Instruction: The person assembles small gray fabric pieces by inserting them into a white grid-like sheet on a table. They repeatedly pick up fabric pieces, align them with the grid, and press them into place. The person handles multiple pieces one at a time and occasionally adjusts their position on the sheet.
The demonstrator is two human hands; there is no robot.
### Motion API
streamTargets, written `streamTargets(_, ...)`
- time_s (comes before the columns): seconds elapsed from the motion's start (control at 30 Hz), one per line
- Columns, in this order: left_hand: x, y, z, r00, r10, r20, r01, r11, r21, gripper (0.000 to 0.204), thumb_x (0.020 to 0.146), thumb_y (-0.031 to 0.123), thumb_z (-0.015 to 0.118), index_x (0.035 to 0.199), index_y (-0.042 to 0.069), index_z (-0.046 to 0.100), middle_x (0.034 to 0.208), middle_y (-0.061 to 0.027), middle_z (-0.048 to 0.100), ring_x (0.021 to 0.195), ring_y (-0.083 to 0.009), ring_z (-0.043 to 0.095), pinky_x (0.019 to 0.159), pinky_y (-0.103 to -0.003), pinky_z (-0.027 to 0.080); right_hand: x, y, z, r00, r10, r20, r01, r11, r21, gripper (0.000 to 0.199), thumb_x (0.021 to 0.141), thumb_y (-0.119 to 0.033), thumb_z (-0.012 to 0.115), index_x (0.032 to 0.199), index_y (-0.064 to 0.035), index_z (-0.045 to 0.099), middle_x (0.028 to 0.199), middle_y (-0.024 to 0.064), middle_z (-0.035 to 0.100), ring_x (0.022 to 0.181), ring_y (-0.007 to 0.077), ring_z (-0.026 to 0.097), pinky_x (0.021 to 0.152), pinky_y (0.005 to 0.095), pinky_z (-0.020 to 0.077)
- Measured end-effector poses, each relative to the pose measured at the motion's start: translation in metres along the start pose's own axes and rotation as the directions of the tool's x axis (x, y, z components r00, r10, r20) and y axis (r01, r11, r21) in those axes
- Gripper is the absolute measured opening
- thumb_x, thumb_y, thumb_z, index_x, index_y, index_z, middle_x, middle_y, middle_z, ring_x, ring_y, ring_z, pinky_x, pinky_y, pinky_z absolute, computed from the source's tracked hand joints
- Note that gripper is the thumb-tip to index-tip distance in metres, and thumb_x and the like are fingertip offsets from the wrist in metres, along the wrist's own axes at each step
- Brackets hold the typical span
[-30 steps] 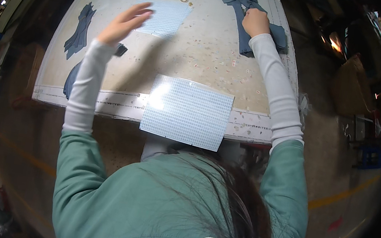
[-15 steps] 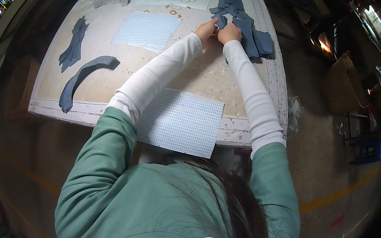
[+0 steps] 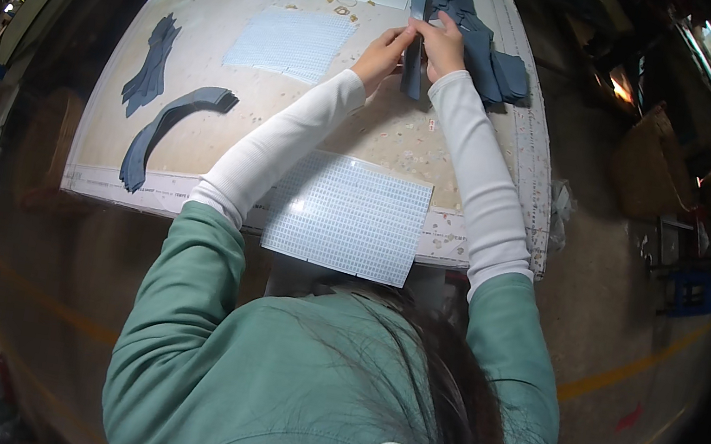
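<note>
- One white sheet with tiny blue marks, the near sheet (image 3: 347, 216), lies at the edge of the table (image 3: 102, 165) closest to the person.
- Left of the near sheet is a bent stack of blue-grey cloth (image 3: 148, 138). It curves like a banana.
- Past the near sheet, beyond its right half, is the long thin cloth strip (image 3: 411, 83) in both hands. It is blue-grey like the stack.
- Its long side runs near to far, almost straight. One end points back toward the near sheet, the other points away from it.
- The left hand (image 3: 384, 54) is mostly closed, pinching the strip near its middle.
- The right hand (image 3: 445, 49) is curled too, its thumb and fingers on the strip. I cannot see every fingertip.
- The strip looks light and soft, so it should bend easily and not break. I cannot tell if it is slippery. The middle seems a good place to hold, with both ends loose.
- Farther from the near sheet, to its right, lies a cloth pile (image 3: 504, 78).
</note>
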State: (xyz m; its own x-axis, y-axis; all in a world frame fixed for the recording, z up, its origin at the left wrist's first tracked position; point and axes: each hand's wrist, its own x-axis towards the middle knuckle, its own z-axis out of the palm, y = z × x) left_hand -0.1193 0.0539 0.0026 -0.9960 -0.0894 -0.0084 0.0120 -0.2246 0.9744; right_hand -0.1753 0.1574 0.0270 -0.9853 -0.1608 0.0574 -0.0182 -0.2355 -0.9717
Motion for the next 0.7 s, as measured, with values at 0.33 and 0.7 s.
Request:
streamTargets(0.33,-0.049,0.053,-0.06,0.972,0.183,0.148,-0.235,0.747,0.622,0.038,0.085,0.022,0.072,0.116,0.002,0.062,0.092,-0.0032,0.066,0.08,-0.0061,0.06,0.069,-0.02,0.048,-0.046,-0.018,-0.016,0.925,-0.006,0.38,-0.099,0.962,0.255,0.063,0.08,0.001,0.069,0.133,-0.0108,0.036,0.108,0.0043,0.057,0.103,0.0162,0.058,0.096,0.0382,0.0486)
streamTargets(0.7,-0.094,0.059,-0.112,0.889,0.204,0.411,-0.453,0.258,0.853,0.037,0.074,0.028,0.075,0.103,0.007,0.068,0.093,-0.0091,0.067,0.081,-0.0233,0.065,0.074,-0.033,0.052,-0.069,0.013,-0.044,0.843,-0.109,0.526,0.419,0.746,-0.517,0.067,0.072,-0.013,0.08,0.132,-0.017,0.051,0.123,0.0083,0.053,0.111,0.0221,0.057,0.096,0.0323,0.0481)
